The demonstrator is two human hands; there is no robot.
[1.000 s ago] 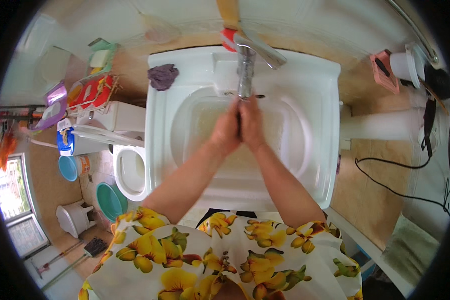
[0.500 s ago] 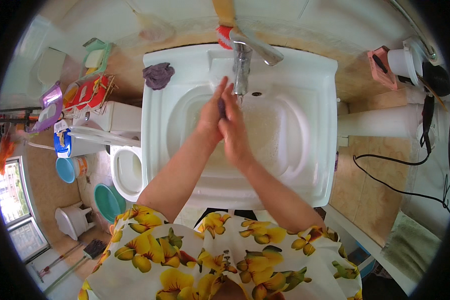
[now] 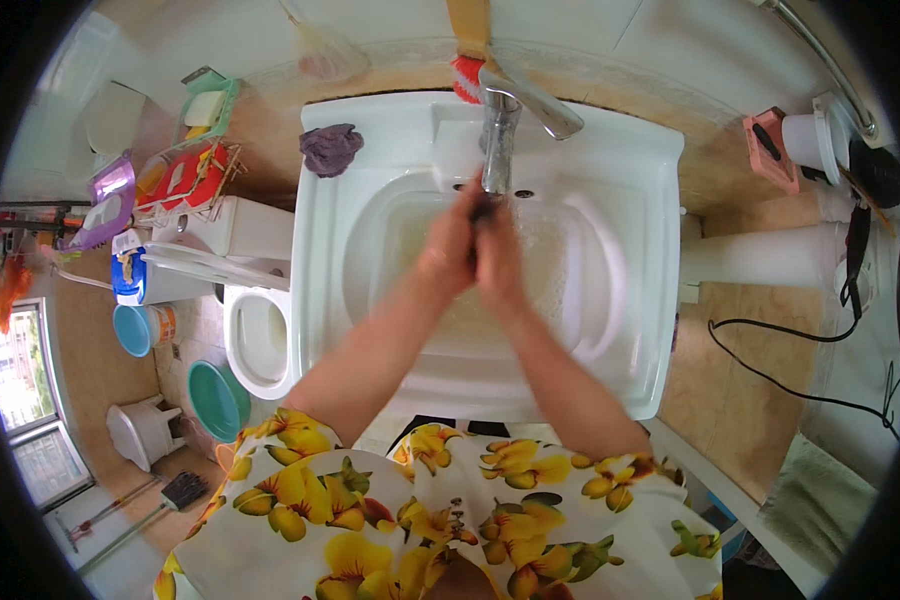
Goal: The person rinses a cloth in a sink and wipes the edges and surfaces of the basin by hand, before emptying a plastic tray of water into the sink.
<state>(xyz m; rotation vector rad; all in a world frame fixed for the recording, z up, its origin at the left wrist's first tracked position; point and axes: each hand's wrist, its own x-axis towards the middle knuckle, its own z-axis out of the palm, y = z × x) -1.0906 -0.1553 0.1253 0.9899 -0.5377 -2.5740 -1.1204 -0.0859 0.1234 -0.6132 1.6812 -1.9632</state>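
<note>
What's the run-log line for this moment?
left hand, right hand: together at tap | dark item: between hands | sink: water inside | purple cloth: sink's back left corner

Can count 2 bare hands (image 3: 450, 247), 1 dark item (image 3: 484, 211), 1 faucet (image 3: 498, 150), 1 sink (image 3: 635, 170), 1 toilet (image 3: 238, 340), 1 purple cloth (image 3: 331, 150), 1 green basin (image 3: 218, 405), 1 stool (image 3: 142, 435).

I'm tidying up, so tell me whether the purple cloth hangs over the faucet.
No, the purple cloth lies at the back left of the sink, apart from the faucet.

Glossy metal faucet (image 3: 498, 150), smooth glossy sink (image 3: 654, 260)
</note>
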